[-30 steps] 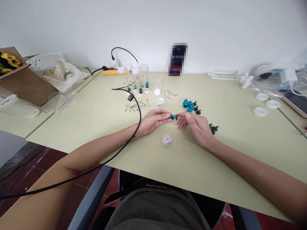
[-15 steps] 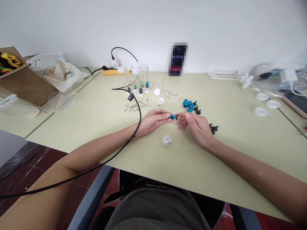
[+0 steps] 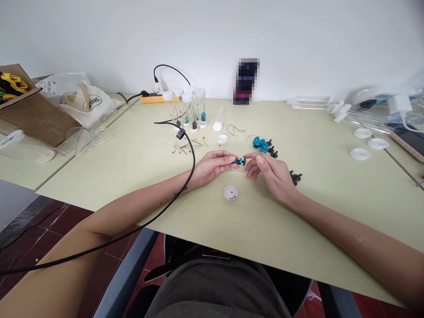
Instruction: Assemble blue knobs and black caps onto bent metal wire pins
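Observation:
My left hand [image 3: 213,168] is closed, thumb and fingers pinching a small blue metal fitting [image 3: 236,161] with a black screw end [image 3: 244,162] pointing right. Thin bent wire [image 3: 213,154] shows above the left fingers; whether it joins the fitting I cannot tell. My right hand [image 3: 270,174] is beside the screw end, index finger stretched toward it and the other fingers loosely curled. Whether that fingertip touches the screw is too small to tell. Below the hands lies a shallow white cap [image 3: 230,193] with small dark bits inside. Blue fittings [image 3: 260,144] and black thumbscrews [image 3: 295,178] lie nearby.
Several capped clear tubes [image 3: 187,110] with parts inside stand at the back, near loose wires [image 3: 190,145]. A black cable [image 3: 159,211] crosses over my left forearm. An open tube [image 3: 218,120] lies behind the hands. White caps [image 3: 360,153] are at right; a cardboard box [image 3: 39,115] sits left.
My right index fingertip has shifted very slightly at the screw end. My left hand keeps its hold on the blue fitting, and the rest looks the same.

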The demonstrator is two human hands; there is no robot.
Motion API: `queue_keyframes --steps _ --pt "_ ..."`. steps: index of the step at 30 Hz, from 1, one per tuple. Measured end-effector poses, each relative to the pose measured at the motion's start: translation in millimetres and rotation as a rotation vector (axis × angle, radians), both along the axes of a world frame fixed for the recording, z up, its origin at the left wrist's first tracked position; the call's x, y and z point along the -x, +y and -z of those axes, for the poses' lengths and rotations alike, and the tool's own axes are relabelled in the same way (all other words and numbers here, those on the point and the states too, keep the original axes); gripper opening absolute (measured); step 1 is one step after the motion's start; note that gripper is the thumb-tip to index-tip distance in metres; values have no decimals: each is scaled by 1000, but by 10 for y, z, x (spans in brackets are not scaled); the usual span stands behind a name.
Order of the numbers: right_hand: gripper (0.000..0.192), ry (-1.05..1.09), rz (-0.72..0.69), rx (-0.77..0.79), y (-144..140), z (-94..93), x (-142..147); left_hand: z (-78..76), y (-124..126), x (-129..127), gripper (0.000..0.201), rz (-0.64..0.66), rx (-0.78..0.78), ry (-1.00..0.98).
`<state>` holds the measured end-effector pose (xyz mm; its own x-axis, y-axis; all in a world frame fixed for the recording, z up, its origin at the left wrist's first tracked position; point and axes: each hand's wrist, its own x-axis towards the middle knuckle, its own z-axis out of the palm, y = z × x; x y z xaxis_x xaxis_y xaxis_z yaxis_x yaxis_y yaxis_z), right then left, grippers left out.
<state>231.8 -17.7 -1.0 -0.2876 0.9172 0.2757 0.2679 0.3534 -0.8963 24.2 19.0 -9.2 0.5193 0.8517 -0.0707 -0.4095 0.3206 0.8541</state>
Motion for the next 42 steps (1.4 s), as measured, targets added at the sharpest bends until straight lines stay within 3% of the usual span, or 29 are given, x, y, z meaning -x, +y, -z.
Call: queue_keyframes --steps 26,35,42 --pt "39 -22 -3 -19 3 -20 4 -9 -2 -8 15 -6 11 5" --pt "26 -128 20 -32 37 28 0 -12 2 -3 13 12 25 18" --pt "27 -130 34 -5 28 2 7 -14 4 -2 14 14 22 19"
